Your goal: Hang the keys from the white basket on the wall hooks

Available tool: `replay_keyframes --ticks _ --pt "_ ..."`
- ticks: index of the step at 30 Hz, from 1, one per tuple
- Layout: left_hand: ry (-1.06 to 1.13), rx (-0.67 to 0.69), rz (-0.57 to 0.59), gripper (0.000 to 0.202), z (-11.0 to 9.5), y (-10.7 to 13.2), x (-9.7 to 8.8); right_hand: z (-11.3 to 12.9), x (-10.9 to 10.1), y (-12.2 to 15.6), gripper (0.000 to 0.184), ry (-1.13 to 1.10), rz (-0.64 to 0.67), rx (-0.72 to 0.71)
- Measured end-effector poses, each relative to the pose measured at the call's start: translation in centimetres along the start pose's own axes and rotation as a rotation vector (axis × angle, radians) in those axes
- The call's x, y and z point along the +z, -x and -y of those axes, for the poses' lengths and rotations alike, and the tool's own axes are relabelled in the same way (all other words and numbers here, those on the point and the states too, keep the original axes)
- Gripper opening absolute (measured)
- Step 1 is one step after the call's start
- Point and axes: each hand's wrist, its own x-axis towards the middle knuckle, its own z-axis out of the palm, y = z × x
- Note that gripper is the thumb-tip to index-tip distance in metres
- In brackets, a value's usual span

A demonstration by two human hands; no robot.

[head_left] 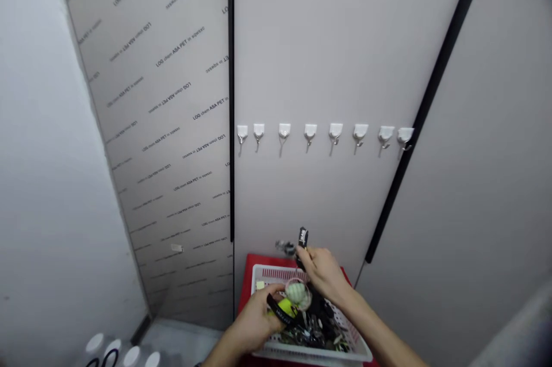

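Low in the head view, a white plastic basket (319,352) holds a jumble of keychains and keys (317,327). Over its left part, my left hand (254,321) is closed on a keychain with a black lettered strap (282,310) and a yellow part. A pale green round charm (296,292) in a clear, pink-rimmed case sits beside its fingers; whether it belongs to that keychain I cannot tell. Above the basket's far side, my right hand (324,272) pinches another keychain by its black strap (303,237) with white lettering. Blurred dark metal parts (285,248) dangle beside it.
Several white adhesive hooks (310,132) run in a row across the pale cabinet panel (302,194) ahead. Black strips (232,96) edge the panel. The basket rests on a red surface (245,292). White-capped containers (131,355) stand at the lower left.
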Motion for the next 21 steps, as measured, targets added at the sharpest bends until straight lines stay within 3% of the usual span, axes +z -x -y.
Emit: replay_keyframes --ticks 2,6,10,13,18,21 --pt "0.035 -0.012 -0.008 0.048 -0.7 -0.4 -0.7 0.2 -0.3 0.1 0.036 0.206 0.007 -0.107" --pt "0.071 0.117 -0.207 0.04 -3.6 -2.4 -1.2 1.4 -0.5 0.5 0.031 0.159 0.077 -0.244" --pt "-0.151 0.263 -0.42 0.021 -6.1 -4.6 -0.4 3.0 -0.5 0.1 0.029 0.245 0.07 -0.23" --pt "-0.302 0.287 -0.539 0.018 -7.3 -5.5 -0.3 3.8 -0.4 -0.5 0.03 0.258 0.079 -0.212" --pt "-0.286 0.218 -0.494 0.02 -9.6 -5.2 -2.0 4.9 0.2 -1.6 0.024 -0.15 0.206 -0.236" --pt "-0.26 0.184 -0.401 0.019 -11.2 -4.6 -3.3 5.9 0.7 -2.2 0.024 -0.388 0.206 -0.197"
